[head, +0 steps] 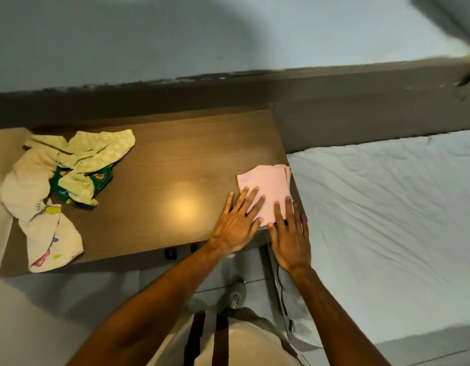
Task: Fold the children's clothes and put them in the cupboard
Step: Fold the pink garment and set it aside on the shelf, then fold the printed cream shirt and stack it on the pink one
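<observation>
On the right corner of the table [154, 165], the left hand [236, 225] and right hand [290, 239] lay flat, fingers spread, pressing the folded pink cloth [266, 187]; pressing evenly should keep its edges square. Unfolded clothes [57, 180] waited far left
</observation>
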